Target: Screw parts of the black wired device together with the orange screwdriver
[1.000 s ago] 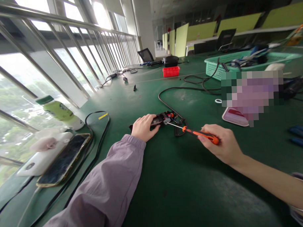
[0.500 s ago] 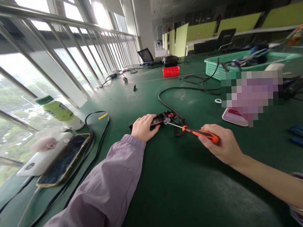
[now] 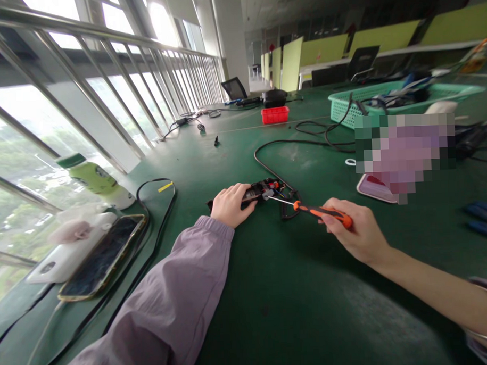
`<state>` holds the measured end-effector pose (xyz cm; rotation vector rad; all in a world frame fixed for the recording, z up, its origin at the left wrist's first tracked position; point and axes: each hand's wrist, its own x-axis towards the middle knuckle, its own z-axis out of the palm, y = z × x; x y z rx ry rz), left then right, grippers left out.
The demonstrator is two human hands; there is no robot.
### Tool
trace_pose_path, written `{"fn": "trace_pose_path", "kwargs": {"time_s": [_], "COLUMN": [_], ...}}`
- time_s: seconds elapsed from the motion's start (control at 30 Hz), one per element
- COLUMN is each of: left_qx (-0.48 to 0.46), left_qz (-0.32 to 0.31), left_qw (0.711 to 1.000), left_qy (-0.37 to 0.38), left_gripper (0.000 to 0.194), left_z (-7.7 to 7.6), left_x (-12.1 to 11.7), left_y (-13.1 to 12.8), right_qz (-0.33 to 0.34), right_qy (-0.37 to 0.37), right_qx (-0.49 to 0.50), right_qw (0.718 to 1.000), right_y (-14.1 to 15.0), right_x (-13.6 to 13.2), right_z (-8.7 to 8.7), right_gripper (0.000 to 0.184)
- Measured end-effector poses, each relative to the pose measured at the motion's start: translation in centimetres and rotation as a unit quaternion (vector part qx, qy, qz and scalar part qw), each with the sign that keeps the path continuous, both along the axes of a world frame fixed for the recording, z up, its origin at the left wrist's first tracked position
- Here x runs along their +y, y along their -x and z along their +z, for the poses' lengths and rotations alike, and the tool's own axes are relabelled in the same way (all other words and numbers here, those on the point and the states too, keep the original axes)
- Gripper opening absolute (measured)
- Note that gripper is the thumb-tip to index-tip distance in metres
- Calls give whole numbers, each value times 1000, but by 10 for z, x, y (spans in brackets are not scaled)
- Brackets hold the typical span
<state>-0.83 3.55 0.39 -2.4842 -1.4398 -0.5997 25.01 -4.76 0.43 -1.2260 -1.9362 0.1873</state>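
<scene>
My left hand (image 3: 231, 205) is wrapped over a dark, opened electrical device (image 3: 255, 192) and presses it to the green table (image 3: 247, 289). Wires and a small red part show at the device's right end, where a black cable (image 3: 272, 144) also meets it. An orange and black screwdriver (image 3: 326, 213) is gripped in my right hand (image 3: 355, 226). Its thin shaft points left, and the tip reaches a grey part in the device. Whether the tip sits in a screw is too small to tell.
A green basket (image 3: 340, 112) of tools and a red tray (image 3: 275, 116) stand farther back. Phones (image 3: 104, 256), a bottle (image 3: 95, 179) and black cables lie at left by the railing (image 3: 143, 63). A pink-edged phone (image 3: 375, 188) and blue handles (image 3: 484, 219) are at right.
The fingers of my right hand have shifted slightly around the screwdriver's handle. My left hand and the device stay in place.
</scene>
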Motion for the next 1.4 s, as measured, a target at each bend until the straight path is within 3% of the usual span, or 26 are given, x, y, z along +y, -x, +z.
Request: {"fn": "trace_pose_path", "kwargs": {"time_s": [0.1, 0.4, 0.63, 0.87, 1.03, 1.27, 1.4], "left_qx": [-1, 4, -2, 1, 7, 5, 3], "left_qz": [-1, 2, 3, 2, 2, -5, -6], "left_qw": [1000, 1000, 1000, 1000, 1000, 1000, 1000], "left_qy": [1, 2, 7, 6, 1, -5, -3], "left_gripper": [35, 35, 35, 35, 35, 35, 35], "left_z": [0, 0, 0, 1, 0, -1, 0], "left_x": [0, 0, 0, 0, 1, 1, 1], "left_y": [0, 0, 0, 0, 1, 1, 2], "right_qz": [-7, 31, 14, 76, 68, 61, 16], "right_qy": [-32, -61, -65, -66, -65, -85, -54], "right_qx": [25, -56, 14, -72, 1, -81, -36], "right_qw": [999, 996, 998, 992, 996, 991, 998], "right_y": [3, 1, 4, 4, 5, 4, 4], "right_x": [-3, -1, -3, -1, -3, -2, -2], "right_z": [1, -1, 2, 1, 1, 1, 2], "right_gripper": [9, 22, 13, 23, 18, 23, 15]}}
